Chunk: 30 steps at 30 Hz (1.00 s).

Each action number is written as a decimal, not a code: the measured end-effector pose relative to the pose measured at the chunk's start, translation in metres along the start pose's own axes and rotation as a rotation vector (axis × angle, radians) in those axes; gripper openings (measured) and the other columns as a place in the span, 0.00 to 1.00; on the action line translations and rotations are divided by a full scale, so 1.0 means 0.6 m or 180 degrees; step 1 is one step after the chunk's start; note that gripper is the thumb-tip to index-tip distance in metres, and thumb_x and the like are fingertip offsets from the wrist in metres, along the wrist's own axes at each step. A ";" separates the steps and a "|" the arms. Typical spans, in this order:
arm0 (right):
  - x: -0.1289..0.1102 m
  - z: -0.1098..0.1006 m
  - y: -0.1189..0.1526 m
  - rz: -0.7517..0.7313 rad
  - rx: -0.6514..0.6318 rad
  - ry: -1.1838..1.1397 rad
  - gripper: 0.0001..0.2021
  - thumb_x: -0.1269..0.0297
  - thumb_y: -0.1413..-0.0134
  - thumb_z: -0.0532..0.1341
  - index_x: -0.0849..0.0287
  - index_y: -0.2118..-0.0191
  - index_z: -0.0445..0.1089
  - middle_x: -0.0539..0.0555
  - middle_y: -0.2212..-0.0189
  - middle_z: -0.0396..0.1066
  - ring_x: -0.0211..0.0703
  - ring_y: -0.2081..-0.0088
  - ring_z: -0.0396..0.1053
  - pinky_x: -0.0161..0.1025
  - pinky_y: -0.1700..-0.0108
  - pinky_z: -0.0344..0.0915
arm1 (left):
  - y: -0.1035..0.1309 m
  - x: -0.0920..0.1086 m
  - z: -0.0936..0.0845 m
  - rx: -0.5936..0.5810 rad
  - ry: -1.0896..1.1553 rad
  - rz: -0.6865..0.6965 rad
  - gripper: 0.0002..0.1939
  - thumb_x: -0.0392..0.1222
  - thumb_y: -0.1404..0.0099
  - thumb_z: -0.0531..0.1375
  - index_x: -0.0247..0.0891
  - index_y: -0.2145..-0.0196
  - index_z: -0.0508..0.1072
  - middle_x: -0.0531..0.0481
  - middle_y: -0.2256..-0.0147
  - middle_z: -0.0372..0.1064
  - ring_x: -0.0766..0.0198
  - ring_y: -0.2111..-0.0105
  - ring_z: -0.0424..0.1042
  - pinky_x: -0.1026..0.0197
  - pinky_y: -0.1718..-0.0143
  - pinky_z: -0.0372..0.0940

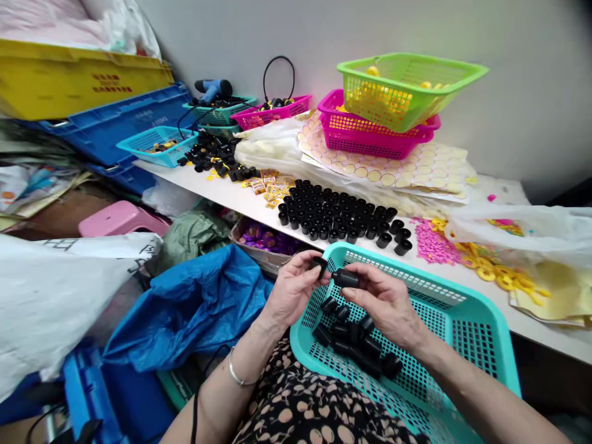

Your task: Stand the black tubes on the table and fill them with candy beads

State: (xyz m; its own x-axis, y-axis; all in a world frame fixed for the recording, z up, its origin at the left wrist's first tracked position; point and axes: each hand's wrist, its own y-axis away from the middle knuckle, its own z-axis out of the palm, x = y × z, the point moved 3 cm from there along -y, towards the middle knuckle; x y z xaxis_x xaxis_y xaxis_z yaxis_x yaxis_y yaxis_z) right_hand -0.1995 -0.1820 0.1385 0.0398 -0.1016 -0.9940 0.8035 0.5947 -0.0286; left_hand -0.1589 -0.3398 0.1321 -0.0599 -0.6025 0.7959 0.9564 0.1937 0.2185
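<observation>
In my right hand [386, 302] I grip a small black plastic cylinder [345, 278], lying level with its narrower end pointing left. My left hand [296, 290] pinches a small black cap-like piece [320, 266] just to the left of that end. The two parts are close together; I cannot tell whether they touch. Both hands are over a turquoise plastic basket [483, 308] at my lap. Several black cylinders [354, 333] lie loose inside it, below my hands.
Upright black cylinders [333, 213] crowd the white table. Pink pieces [435, 242] and yellow rings [504, 277] lie to their right. Behind stand a green basket [416, 92] on a magenta basket [370, 139]. A blue power tool [215, 90] rests at the back left. Blue sheeting [194, 302] fills the left.
</observation>
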 end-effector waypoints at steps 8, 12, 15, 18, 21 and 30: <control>0.020 0.018 0.007 0.0094 -0.0049 0.0207 0.11 0.63 0.49 0.63 0.53 0.58 0.68 0.51 0.63 0.70 0.41 0.65 0.68 0.39 0.65 0.68 | -0.009 -0.029 0.000 0.0324 0.0644 -0.0362 0.10 0.35 0.44 0.63 0.34 0.63 0.69 0.48 0.67 0.73 0.64 0.65 0.73 0.65 0.65 0.66; 0.024 0.019 0.007 0.0055 0.0000 0.0420 0.10 0.64 0.49 0.62 0.54 0.59 0.68 0.51 0.65 0.69 0.41 0.66 0.67 0.39 0.66 0.67 | -0.011 -0.033 0.001 0.0452 0.0704 -0.0267 0.08 0.35 0.46 0.63 0.31 0.66 0.72 0.46 0.68 0.73 0.64 0.65 0.72 0.64 0.63 0.66; 0.020 -0.003 0.003 0.0025 0.0169 0.0571 0.10 0.64 0.50 0.62 0.55 0.59 0.67 0.51 0.66 0.69 0.40 0.68 0.66 0.39 0.68 0.66 | -0.014 -0.027 -0.008 0.0506 0.0625 -0.0292 0.07 0.34 0.48 0.63 0.32 0.69 0.72 0.48 0.70 0.72 0.65 0.68 0.71 0.62 0.62 0.66; 0.016 -0.045 0.001 0.0186 0.0412 0.0659 0.12 0.66 0.54 0.64 0.57 0.62 0.66 0.50 0.69 0.69 0.39 0.69 0.66 0.38 0.69 0.65 | -0.015 -0.030 -0.020 0.0246 -0.0059 -0.0557 0.08 0.29 0.54 0.61 0.33 0.72 0.70 0.51 0.72 0.70 0.67 0.73 0.69 0.62 0.65 0.64; 0.022 -0.081 0.012 0.0724 0.0541 0.0640 0.13 0.68 0.58 0.66 0.58 0.65 0.64 0.49 0.72 0.69 0.37 0.73 0.65 0.36 0.73 0.62 | -0.012 -0.045 -0.025 -0.0246 -0.1730 -0.0615 0.06 0.30 0.56 0.61 0.34 0.76 0.68 0.55 0.78 0.64 0.70 0.78 0.63 0.65 0.73 0.59; 0.054 -0.089 0.054 0.1359 0.0676 0.0259 0.15 0.71 0.64 0.68 0.58 0.69 0.63 0.47 0.73 0.69 0.37 0.74 0.68 0.38 0.68 0.65 | -0.025 -0.140 0.006 -0.0992 -0.5943 -0.0240 0.15 0.25 0.47 0.51 0.29 0.62 0.70 0.36 0.62 0.68 0.53 0.62 0.70 0.54 0.61 0.63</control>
State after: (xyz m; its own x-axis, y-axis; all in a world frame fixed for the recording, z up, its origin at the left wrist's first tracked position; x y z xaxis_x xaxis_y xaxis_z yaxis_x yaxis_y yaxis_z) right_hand -0.2038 -0.1230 0.0994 0.3527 0.1838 -0.9175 0.8293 0.3928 0.3975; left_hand -0.1693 -0.2896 0.0641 -0.0844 0.9343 0.3463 0.9351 -0.0458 0.3515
